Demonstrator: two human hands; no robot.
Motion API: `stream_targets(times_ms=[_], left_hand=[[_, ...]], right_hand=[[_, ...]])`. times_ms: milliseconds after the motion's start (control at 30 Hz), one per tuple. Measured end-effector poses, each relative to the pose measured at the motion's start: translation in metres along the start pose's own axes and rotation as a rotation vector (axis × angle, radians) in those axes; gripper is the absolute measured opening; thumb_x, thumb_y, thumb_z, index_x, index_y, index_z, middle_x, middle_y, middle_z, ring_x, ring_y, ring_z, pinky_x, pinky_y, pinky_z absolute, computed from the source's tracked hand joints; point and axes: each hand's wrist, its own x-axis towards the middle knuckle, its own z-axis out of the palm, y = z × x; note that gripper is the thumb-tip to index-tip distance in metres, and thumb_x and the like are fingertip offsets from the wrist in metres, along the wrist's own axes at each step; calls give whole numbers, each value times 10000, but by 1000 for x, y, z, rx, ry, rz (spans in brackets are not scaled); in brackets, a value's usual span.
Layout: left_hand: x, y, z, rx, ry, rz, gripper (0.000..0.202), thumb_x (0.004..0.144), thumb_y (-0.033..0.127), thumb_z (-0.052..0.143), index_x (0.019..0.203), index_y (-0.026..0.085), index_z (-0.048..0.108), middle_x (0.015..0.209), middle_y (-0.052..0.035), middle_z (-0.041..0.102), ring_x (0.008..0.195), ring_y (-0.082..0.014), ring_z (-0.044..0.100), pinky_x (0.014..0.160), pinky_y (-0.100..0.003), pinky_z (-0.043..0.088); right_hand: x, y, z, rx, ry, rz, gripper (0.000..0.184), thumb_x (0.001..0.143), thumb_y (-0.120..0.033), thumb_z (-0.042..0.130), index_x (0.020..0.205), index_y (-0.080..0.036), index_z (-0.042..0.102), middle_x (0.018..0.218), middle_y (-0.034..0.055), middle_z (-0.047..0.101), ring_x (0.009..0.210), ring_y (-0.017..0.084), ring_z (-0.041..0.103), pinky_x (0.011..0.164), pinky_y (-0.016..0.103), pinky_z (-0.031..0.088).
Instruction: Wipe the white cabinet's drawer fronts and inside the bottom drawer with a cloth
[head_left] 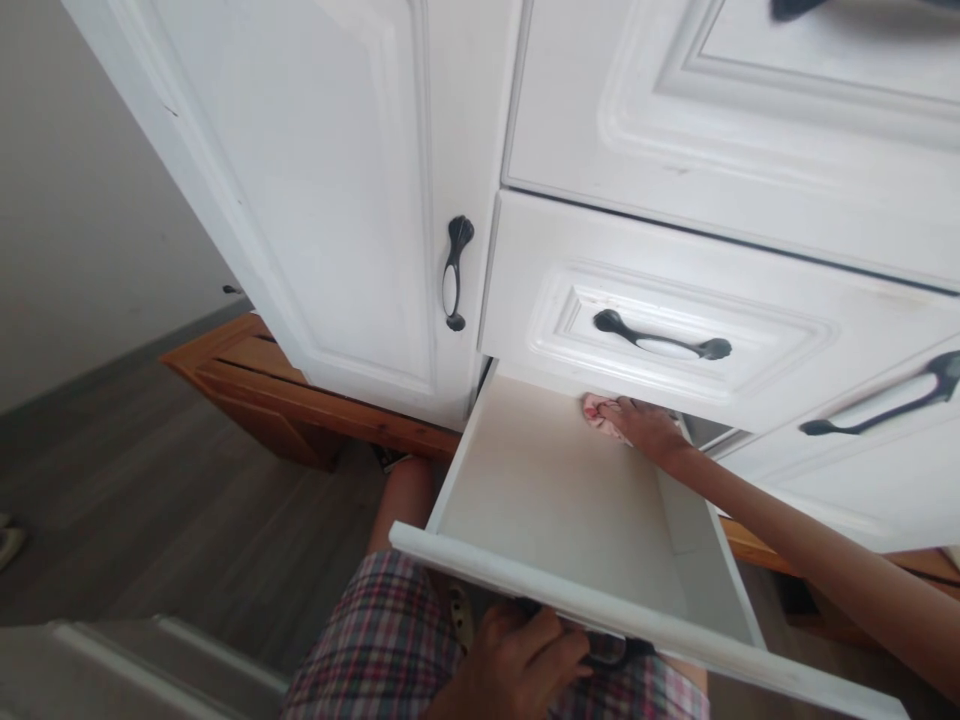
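A white drawer (555, 480) is pulled out over my lap, and its pale inside holds nothing but the cloth and my hand. My left hand (525, 655) is closed around the dark drawer handle (619, 650) on the drawer's front. Reaching in from the right, my right hand (649, 425) presses a pink-and-white cloth (600, 412) against the drawer floor near the back. Part of the cloth is hidden under my fingers.
Above sits a shut drawer with a dark handle (660, 338). A cabinet door (315, 180) with its own handle (455, 275) stands shut at left. The cabinet rests on a brown wooden base (300, 390). A white panel (112, 670) lies at lower left.
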Motion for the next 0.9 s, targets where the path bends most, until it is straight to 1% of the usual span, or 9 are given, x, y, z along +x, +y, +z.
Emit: stream_targets(times_ms=[100,200,267,333,500,600,667,800,900], left_hand=[[0,1,-1,-1,-11,0,301,1191,333,423,1067,227,676,802,45,707,662,-121,689,651,-250,472],[-2,2,0,2,-3,-4,299,1190,336,429,1071,226,679,809,39,721,657,-127,684,650,-258,461],[-3,2,1,6,23,-7,306,1194,325,414,1074,227,678,816,44,731,660,-134,689,647,-276,451],[-3,2,2,11,33,-10,316,1199,315,397,1080,229,676,835,50,745,675,-135,701,651,-291,446],[-3,1,4,23,44,-1,332,1201,326,383,1094,237,684,869,48,765,660,-133,696,631,-304,444],[-3,0,5,2,43,-2,328,1198,337,391,1090,239,685,871,46,762,673,-143,704,624,-313,453],[-4,1,6,0,50,-7,331,1196,348,395,1087,244,690,862,44,754,647,-149,691,605,-321,450],[-4,3,7,6,68,-34,338,1193,365,400,1066,250,691,827,42,746,608,-151,672,588,-315,440],[-5,2,7,-6,71,-31,331,1190,367,410,1055,246,687,826,38,753,609,-151,674,590,-309,438]], right_hand=[[-4,-5,-1,-30,8,28,512,1083,-162,353,1517,-222,617,1263,233,665,1098,361,660,847,446,516],[-6,-7,-3,-33,7,22,517,1060,-164,423,1555,-181,574,1316,256,634,1141,381,632,910,483,497],[-6,-7,-4,-31,-5,17,530,1047,-165,455,1566,-173,562,1325,254,629,1140,380,628,914,481,491],[-6,-8,-5,-33,-14,20,532,1044,-153,443,1561,-175,569,1314,248,636,1131,377,631,902,472,489],[-7,-6,-7,-22,-21,38,543,1091,-184,338,1584,-219,563,1357,232,642,1180,365,630,940,469,488],[-10,-3,-12,-4,-19,40,542,1093,-197,372,1601,-268,546,1401,204,648,1221,341,640,960,444,505],[-13,-2,-22,6,-14,52,567,1082,-184,399,1632,-280,500,1405,194,661,1210,330,665,941,429,524],[-23,-15,-56,36,-49,131,677,1033,-123,423,1698,-221,339,1319,208,703,1036,323,736,829,414,548],[-35,-34,-86,115,-88,79,693,990,-114,482,1662,-232,360,1340,189,679,966,296,749,732,355,515]])
